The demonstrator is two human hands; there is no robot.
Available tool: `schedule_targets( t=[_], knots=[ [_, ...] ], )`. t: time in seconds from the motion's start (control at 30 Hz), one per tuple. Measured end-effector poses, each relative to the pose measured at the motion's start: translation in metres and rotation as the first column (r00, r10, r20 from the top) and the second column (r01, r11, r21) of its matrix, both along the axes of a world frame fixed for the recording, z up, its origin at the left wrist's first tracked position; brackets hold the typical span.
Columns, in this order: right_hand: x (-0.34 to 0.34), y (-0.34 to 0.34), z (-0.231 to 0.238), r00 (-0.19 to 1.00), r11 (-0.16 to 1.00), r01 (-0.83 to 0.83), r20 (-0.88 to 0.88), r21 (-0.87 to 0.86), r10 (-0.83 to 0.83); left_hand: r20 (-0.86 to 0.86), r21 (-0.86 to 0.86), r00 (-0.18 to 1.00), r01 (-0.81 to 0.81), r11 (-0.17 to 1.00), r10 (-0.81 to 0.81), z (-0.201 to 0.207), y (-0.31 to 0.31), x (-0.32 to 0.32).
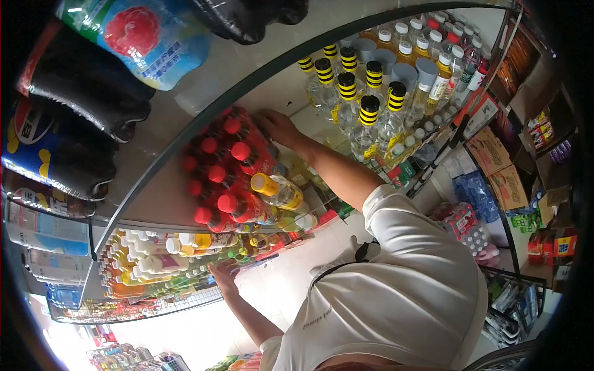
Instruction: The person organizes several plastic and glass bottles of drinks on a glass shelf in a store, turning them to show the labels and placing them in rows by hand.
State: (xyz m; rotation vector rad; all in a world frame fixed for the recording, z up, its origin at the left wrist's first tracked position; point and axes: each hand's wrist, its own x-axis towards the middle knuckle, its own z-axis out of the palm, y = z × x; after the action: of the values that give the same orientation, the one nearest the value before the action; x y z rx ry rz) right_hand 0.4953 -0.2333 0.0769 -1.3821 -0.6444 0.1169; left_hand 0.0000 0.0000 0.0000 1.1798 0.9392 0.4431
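Note:
My right hand [279,128] reaches onto the glass shelf, at the far side of a cluster of red-capped bottles [240,150]. Its fingers look stretched out beside the outermost red-labelled bottle; their tips are partly hidden, and I cannot tell whether they press on it. A yellow-capped bottle [278,190] with clear contents stands at the near edge of this cluster. My left hand [225,276] is lower, fingers apart and holding nothing, close to the front of a lower shelf of white-capped bottles [162,264] and orange drinks.
Overhead, a glass shelf edge [204,114] curves past large dark bottles [86,83]. To the right stand clear bottles with black-and-yellow striped caps [369,111]. Farther right are cardboard boxes [508,187], a pink-wrapped bottle pack [461,226] and a wire rack [510,309].

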Motion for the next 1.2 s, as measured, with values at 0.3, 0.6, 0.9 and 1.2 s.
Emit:
schedule_targets(
  t=[0.3,0.6,0.9,1.2],
  knots=[
    [-0.014,-0.007,0.019,0.983,0.997,-0.026,-0.179,0.068,0.038,-0.310,0.185,0.813,0.561,0.807,-0.493,0.022,-0.129,0.000],
    [-0.010,-0.010,0.010,0.993,0.994,0.114,0.045,-0.007,-0.113,-0.212,0.476,0.576,0.766,0.431,-0.790,0.079,-0.250,0.117],
    [-0.085,-0.081,0.065,0.991,0.970,0.096,0.074,0.225,-0.115,-0.166,0.579,0.563,0.720,0.383,-0.809,0.075,-0.302,0.162],
    [-0.170,-0.246,0.039,0.978,0.941,-0.018,-0.190,0.337,0.086,0.088,0.684,0.598,0.545,0.484,-0.797,0.077,-0.323,0.227]
  ],
)
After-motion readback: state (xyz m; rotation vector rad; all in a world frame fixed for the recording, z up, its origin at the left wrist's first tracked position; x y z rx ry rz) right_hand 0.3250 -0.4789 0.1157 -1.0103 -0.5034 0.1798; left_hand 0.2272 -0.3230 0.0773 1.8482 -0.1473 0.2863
